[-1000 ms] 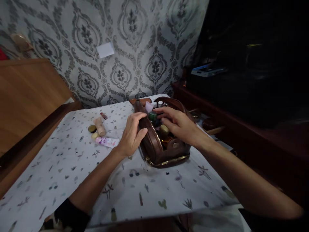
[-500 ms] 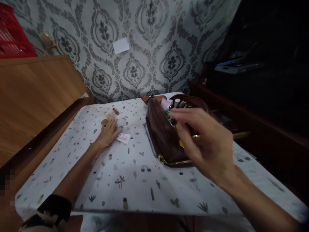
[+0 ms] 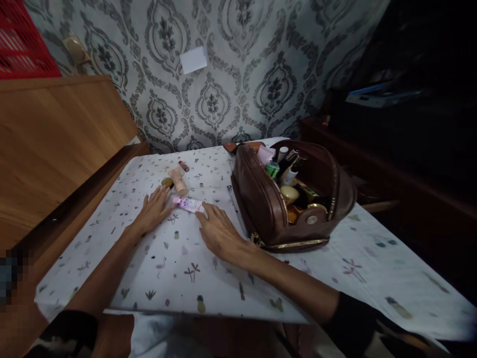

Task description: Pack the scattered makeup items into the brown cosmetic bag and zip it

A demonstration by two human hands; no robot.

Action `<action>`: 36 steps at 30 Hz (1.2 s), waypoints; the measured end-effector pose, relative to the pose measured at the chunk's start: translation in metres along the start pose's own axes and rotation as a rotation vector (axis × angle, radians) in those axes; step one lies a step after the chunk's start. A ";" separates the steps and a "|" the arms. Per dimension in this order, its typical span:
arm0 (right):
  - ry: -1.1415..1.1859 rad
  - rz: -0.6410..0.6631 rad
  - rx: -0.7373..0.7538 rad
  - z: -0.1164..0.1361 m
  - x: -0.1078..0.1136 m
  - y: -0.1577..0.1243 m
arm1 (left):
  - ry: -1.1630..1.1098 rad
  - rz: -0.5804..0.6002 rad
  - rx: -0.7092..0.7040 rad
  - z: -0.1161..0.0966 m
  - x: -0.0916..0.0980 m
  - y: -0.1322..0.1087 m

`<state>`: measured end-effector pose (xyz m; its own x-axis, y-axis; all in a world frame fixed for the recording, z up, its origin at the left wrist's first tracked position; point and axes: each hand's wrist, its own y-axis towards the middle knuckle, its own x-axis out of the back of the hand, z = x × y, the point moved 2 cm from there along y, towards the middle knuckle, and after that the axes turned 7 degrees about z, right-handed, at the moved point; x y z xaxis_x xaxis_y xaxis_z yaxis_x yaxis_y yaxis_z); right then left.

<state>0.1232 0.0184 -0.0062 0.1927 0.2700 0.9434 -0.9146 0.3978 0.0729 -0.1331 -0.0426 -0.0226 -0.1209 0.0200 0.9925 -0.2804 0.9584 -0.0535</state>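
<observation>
My left hand (image 3: 152,211) lies flat on the patterned cloth, fingers stretched out, its thumb side by one end of a small pink and white squeeze tube (image 3: 188,203). At the other end of that tube, the thumb and fingers of my right hand (image 3: 220,232) close around its tip. Just beyond are a beige tube (image 3: 178,182), a round gold-green lid or jar (image 3: 167,182) and a small reddish-brown item (image 3: 184,166). A brown cosmetic bag (image 3: 261,199) stands unzipped to the right, holding several bottles, a green-capped container (image 3: 272,169) and a pink item (image 3: 266,154).
The white printed cloth (image 3: 156,293) covers the table. A wooden cabinet (image 3: 63,124) borders it on the left, with a red basket (image 3: 26,44) on top. Patterned wallpaper rises behind, and dark furniture (image 3: 372,159) stands at the right.
My right hand has moved left and down from above the bag to the pink and white tube. My left hand has drawn slightly back, uncovering the beige tube.
</observation>
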 end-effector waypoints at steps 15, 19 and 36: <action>0.062 -0.095 0.041 -0.015 -0.031 0.003 | -0.031 -0.301 -0.438 -0.041 -0.012 -0.019; 0.068 -0.091 0.029 -0.014 -0.027 0.000 | -0.029 -0.343 -0.400 -0.041 -0.009 -0.014; 0.057 -0.124 0.049 -0.018 -0.033 0.002 | 0.200 -0.156 0.016 -0.051 0.034 0.120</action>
<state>0.1210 0.0259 -0.0424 0.3241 0.2712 0.9063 -0.8984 0.3885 0.2050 -0.1226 0.0872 0.0103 0.1157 -0.0706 0.9908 -0.2962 0.9497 0.1022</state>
